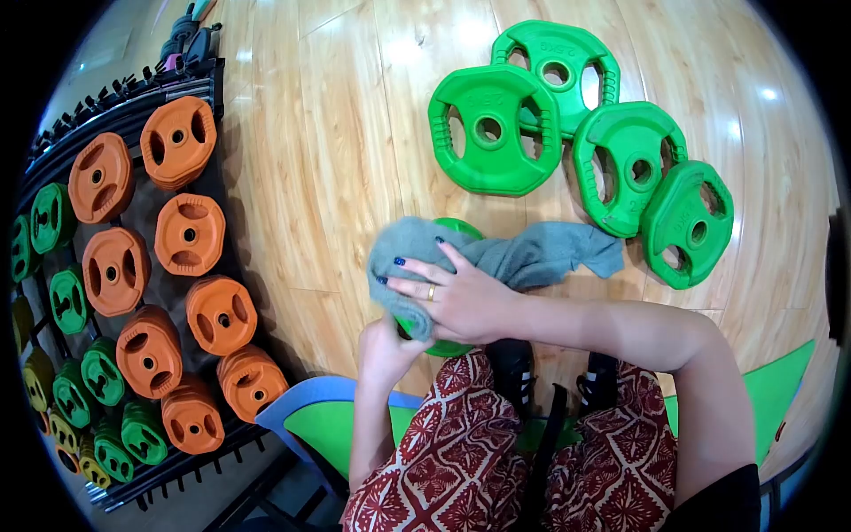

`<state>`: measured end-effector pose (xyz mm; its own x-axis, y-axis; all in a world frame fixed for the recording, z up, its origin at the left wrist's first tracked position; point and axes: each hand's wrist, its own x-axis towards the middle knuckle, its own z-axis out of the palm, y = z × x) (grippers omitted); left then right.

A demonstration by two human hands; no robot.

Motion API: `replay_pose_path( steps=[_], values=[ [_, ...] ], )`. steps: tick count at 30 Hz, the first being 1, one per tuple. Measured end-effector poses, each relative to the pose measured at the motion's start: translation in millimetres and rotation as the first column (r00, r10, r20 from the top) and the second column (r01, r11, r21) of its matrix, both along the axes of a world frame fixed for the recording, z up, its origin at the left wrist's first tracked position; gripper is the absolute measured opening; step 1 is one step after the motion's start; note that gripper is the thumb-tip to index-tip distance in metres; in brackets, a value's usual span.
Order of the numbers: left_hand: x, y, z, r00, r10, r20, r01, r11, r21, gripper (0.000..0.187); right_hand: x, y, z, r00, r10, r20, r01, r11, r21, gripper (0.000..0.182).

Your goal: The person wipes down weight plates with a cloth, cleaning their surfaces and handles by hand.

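A green weight plate [456, 348] stands in front of my knees, mostly hidden by a grey cloth [399, 239]. The cloth's twisted tail [554, 251] stretches right toward other green plates. My right hand [454, 300] lies on the cloth with its fingers spread, pressing it against the plate. At the plate's lower left edge, my left hand [387, 348] is closed round the rim; its fingers are mostly hidden behind the plate and cloth. Four dark-painted nails and a ring do not all show clearly.
Several green plates [496, 168] lie overlapping on the wooden floor [328, 115] ahead and right. To the left, a rack [217, 84] carries orange plates [189, 234], green plates [102, 371] and yellow plates. A green and blue step platform [328, 434] is beneath me.
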<state>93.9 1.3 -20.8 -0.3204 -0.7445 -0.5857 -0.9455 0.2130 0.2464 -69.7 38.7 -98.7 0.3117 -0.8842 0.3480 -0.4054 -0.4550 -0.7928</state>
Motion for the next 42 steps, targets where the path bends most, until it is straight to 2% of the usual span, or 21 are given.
replay_pose_path(
  steps=[4,6,8,9,11,12,15,17,19,21,23,25,28,29,31,32,35,37,39,40,42],
  values=[
    [-11.0,-7.4,6.9,0.992,0.077,0.103,-0.083,0.995,0.058,0.055,-23.2,-14.4,-32.2,0.956,-0.062,-0.287,0.108,0.983,0.149,0.042],
    [-13.3,-7.7,8.2,0.987,0.084,0.137,-0.096,0.992,0.083,0.054,-30.3,-20.2,-47.4,0.970,-0.166,-0.179,0.206,0.950,0.236,0.038],
    [-14.8,-4.7,9.7,0.976,0.148,0.162,-0.164,0.982,0.089,0.052,-44.4,-22.4,-39.2,0.965,0.018,-0.263,0.104,0.890,0.444,0.039],
    [-10.5,-3.8,5.9,0.976,0.146,0.160,-0.162,0.983,0.091,0.052,-41.4,-19.1,-36.4,0.964,0.018,-0.265,0.106,0.889,0.445,0.039],
    [1.7,-2.5,-4.9,0.987,0.160,0.031,-0.161,0.986,0.033,0.051,-25.0,-5.3,-23.8,0.956,-0.076,-0.284,0.117,0.984,0.131,0.046],
    [2.3,-2.7,-4.4,0.986,0.162,0.030,-0.162,0.986,0.032,0.051,-16.8,0.2,-19.5,0.981,-0.111,-0.158,0.139,0.973,0.183,0.051],
    [1.7,-4.5,-1.2,0.992,0.115,0.046,-0.117,0.993,0.027,0.050,-7.5,10.9,-34.9,0.988,-0.058,-0.145,0.078,0.987,0.138,0.054],
    [0.2,-2.7,1.0,0.988,0.116,0.105,-0.119,0.993,0.020,0.050,-19.8,2.8,-50.7,0.973,0.034,-0.228,0.018,0.975,0.219,0.056],
    [3.6,-0.1,-1.8,0.985,0.149,0.086,-0.152,0.988,0.029,0.050,-36.5,0.2,-66.9,0.956,0.000,-0.294,0.013,0.999,0.043,0.053],
    [8.0,2.9,-4.5,0.980,0.185,0.067,-0.188,0.982,0.036,0.050,-45.6,2.9,-71.8,0.939,0.032,-0.342,-0.007,0.997,0.072,0.048],
    [11.1,5.5,-5.7,0.974,0.208,0.093,-0.213,0.976,0.047,0.049,-48.8,5.5,-73.1,0.913,-0.120,-0.389,0.224,0.946,0.234,0.043],
    [13.1,7.1,-6.3,0.970,0.229,0.081,-0.233,0.971,0.054,0.048,-50.9,6.0,-50.1,0.914,-0.161,-0.373,0.262,0.935,0.238,0.044],
    [13.1,8.7,-6.2,0.962,0.263,0.066,-0.267,0.962,0.063,0.047,-39.6,9.1,-35.0,0.960,-0.254,-0.113,0.273,0.939,0.208,0.046],
    [12.7,8.5,-5.9,0.960,0.273,0.058,-0.276,0.959,0.064,0.047,-36.5,14.0,-36.4,0.960,-0.255,-0.112,0.274,0.939,0.207,0.046],
    [17.9,7.5,-8.8,0.961,0.271,0.055,-0.274,0.959,0.076,0.046,-31.2,25.6,-51.1,0.986,-0.075,-0.149,0.100,0.981,0.168,0.046],
    [21.2,7.6,-11.4,0.961,0.272,0.051,-0.275,0.957,0.091,0.046,-31.6,30.9,-63.4,0.964,-0.025,-0.263,0.073,0.983,0.171,0.046],
    [31.2,10.2,-20.0,0.947,0.321,-0.035,-0.315,0.942,0.114,0.044,-44.4,34.9,-77.2,0.945,-0.015,-0.328,0.038,0.997,0.063,0.045],
    [29.9,9.3,-18.5,0.945,0.327,-0.008,-0.324,0.938,0.122,0.044,-40.5,34.1,-72.8,0.932,-0.082,-0.354,0.110,0.992,0.058,0.042],
    [30.0,10.6,-19.1,0.941,0.338,0.016,-0.337,0.932,0.134,0.044,-40.5,31.0,-68.6,0.863,-0.263,-0.432,0.355,0.923,0.147,0.040],
    [30.6,10.9,-19.7,0.938,0.347,0.002,-0.343,0.928,0.146,0.044,-41.4,28.0,-65.6,0.863,-0.260,-0.433,0.352,0.924,0.148,0.040],
    [32.0,9.9,-19.5,0.935,0.355,-0.014,-0.348,0.924,0.158,0.044,-44.1,20.7,-56.6,0.862,-0.401,-0.309,0.498,0.780,0.378,0.038]
  ],
)
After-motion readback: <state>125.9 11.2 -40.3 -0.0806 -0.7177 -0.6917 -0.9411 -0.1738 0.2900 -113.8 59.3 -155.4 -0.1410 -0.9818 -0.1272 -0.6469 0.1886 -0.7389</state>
